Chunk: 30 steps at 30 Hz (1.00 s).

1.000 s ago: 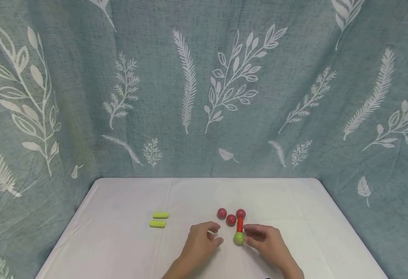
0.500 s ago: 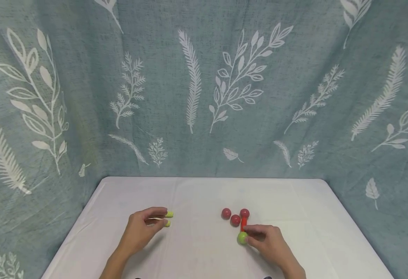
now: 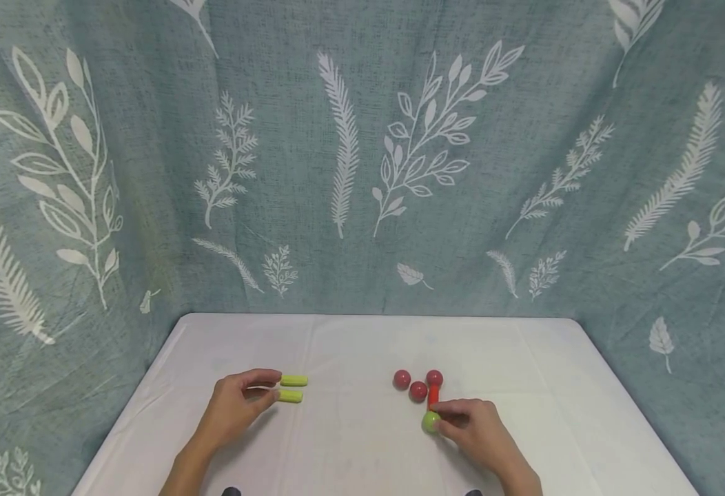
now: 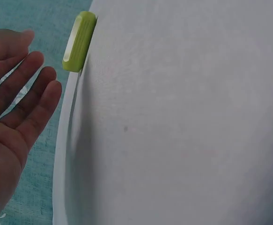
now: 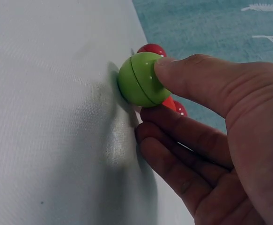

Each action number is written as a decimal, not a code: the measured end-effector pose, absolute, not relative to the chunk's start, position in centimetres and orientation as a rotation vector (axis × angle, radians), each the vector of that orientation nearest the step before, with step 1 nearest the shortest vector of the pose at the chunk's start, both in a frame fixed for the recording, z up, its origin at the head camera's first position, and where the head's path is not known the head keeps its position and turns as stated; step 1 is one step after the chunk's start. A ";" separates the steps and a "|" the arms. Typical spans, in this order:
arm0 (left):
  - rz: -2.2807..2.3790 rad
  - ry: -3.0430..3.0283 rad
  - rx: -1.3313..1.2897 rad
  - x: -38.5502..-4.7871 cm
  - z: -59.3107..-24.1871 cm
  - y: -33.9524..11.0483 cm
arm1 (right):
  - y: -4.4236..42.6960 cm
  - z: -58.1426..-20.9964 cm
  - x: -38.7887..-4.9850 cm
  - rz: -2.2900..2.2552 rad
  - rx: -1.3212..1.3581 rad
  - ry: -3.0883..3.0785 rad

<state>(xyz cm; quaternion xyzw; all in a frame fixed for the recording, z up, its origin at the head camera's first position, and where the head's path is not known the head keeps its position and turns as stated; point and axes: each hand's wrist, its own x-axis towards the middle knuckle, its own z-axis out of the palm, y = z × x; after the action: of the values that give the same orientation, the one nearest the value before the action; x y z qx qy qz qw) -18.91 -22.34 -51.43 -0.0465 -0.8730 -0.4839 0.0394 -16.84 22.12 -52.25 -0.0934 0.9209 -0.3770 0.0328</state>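
Left hand [image 3: 235, 403]: fingers extended and spread slightly, thumb apart from the index finger, nothing held. In the head view, its fingertips overlap the near-side ends of two yellow-green rods, the upper rod [image 3: 294, 380] and the lower rod [image 3: 291, 396], which lie roughly parallel, just apart, on the white-covered table [image 3: 362, 434]. The left wrist view resolves a gap between the fingertips and the one rod in its field; it also shows lengthwise grooves on that rod.

Right hand [image 3: 477, 434]: thumb and index finger set in a narrow pinch on the green ball [image 3: 429, 422]; remaining fingers bent. The ball sits at the near end of a red rod [image 3: 433, 397], with a far red ball [image 3: 434, 378] at the opposite end. Two loose red balls, the left one [image 3: 402, 379] and the middle one [image 3: 418, 392], lie beside this assembly.

The right wrist view reveals a seam around the green ball and the thumb pad against its surface; there, the red parts are mostly concealed. The head view gives the full layout.
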 end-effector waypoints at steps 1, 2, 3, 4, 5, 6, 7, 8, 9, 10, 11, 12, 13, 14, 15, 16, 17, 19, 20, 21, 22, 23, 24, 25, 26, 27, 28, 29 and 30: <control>-1.482 -2.680 -0.148 -19.0 -51.4 -22.4 | 22.1 -52.2 -16.8 -1.164 -0.285 2.832; -1.482 -2.681 -0.148 -19.1 -51.4 -22.4 | 22.1 -52.2 -16.8 -1.166 -0.285 2.831; -1.484 -2.684 -0.153 -19.2 -51.4 -22.4 | 22.1 -52.2 -16.8 -1.166 -0.286 2.831; -1.487 -2.686 -0.157 -19.2 -51.4 -22.4 | 22.1 -52.1 -16.8 -1.167 -0.288 2.830; -1.487 -2.692 -0.165 -19.3 -51.3 -22.4 | 22.2 -52.1 -16.8 -1.171 -0.282 2.827; -1.495 -2.698 -0.159 -19.3 -51.3 -22.4 | 22.2 -52.1 -16.8 -1.173 -0.280 2.824; -1.495 -2.707 -0.163 -19.4 -51.3 -22.4 | 22.2 -52.1 -16.8 -1.176 -0.276 2.822; -1.498 -2.716 -0.161 -19.5 -51.3 -22.3 | 22.3 -52.1 -16.9 -1.175 -0.273 2.821; -1.495 -2.730 -0.164 -19.5 -51.3 -22.3 | 22.3 -52.1 -16.9 -1.175 -0.270 2.820; -1.488 -2.742 -0.165 -19.5 -51.3 -22.2 | 22.3 -52.1 -16.9 -1.181 -0.266 2.816; -1.481 -2.754 -0.166 -19.6 -51.3 -22.2 | 22.3 -52.1 -16.9 -1.185 -0.264 2.813; -1.471 -2.765 -0.165 -19.6 -51.3 -22.1 | 22.3 -52.2 -16.9 -1.189 -0.264 2.811; -1.454 -2.776 -0.167 -19.7 -51.3 -22.1 | 22.3 -52.2 -16.9 -1.194 -0.264 2.809; -1.440 -2.785 -0.169 -19.7 -51.3 -22.0 | 22.3 -52.2 -16.9 -1.199 -0.265 2.807; -1.422 -2.794 -0.178 -19.8 -51.3 -21.9 | 22.3 -52.2 -16.9 -1.201 -0.267 2.807; -1.405 -2.801 -0.181 -19.9 -51.2 -21.8 | 22.3 -52.2 -16.9 -1.205 -0.269 2.807; -1.383 -2.807 -0.186 -19.9 -51.2 -21.7 | 22.4 -52.3 -16.9 -1.207 -0.270 2.808; -1.335 -2.823 -0.197 -20.1 -51.2 -21.4 | 22.4 -52.3 -16.9 -1.210 -0.269 2.810; -1.313 -2.828 -0.203 -20.1 -51.1 -21.3 | 22.4 -52.3 -16.9 -1.210 -0.268 2.811; -1.291 -2.835 -0.206 -20.2 -51.2 -21.2 | 22.4 -52.3 -16.9 -1.211 -0.264 2.812; -1.272 -2.841 -0.205 -20.3 -51.2 -21.1 | 22.4 -52.3 -16.9 -1.215 -0.258 2.810; -1.255 -2.848 -0.206 -20.3 -51.2 -21.0 | 22.4 -52.3 -16.9 -1.216 -0.251 2.809; -1.240 -2.855 -0.209 -20.4 -51.2 -20.9 | 22.4 -52.3 -16.9 -1.216 -0.243 2.808; -1.226 -2.861 -0.209 -20.4 -51.3 -20.9 | 22.4 -52.4 -16.9 -1.217 -0.236 2.806; -1.213 -2.868 -0.208 -20.4 -51.3 -20.8 | 22.4 -52.4 -16.8 -1.221 -0.230 2.803; -1.203 -2.877 -0.208 -20.4 -51.3 -20.8 | 22.4 -52.4 -16.8 -1.227 -0.225 2.798; -1.193 -2.885 -0.210 -20.3 -51.3 -20.7 | 22.4 -52.4 -16.8 -1.232 -0.223 2.794; -1.180 -2.894 -0.209 -20.3 -51.2 -20.7 | 22.4 -52.5 -16.8 -1.237 -0.222 2.789; -1.170 -2.901 -0.209 -20.2 -51.2 -20.6 | 22.4 -52.5 -16.8 -1.244 -0.225 2.783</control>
<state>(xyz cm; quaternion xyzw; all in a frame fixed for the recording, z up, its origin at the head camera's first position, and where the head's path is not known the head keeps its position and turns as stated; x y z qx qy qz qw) -20.24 -20.62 -51.17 -0.0665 -0.9254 -0.3732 0.0031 -16.77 22.41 -52.48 -0.0736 0.9097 -0.4064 0.0424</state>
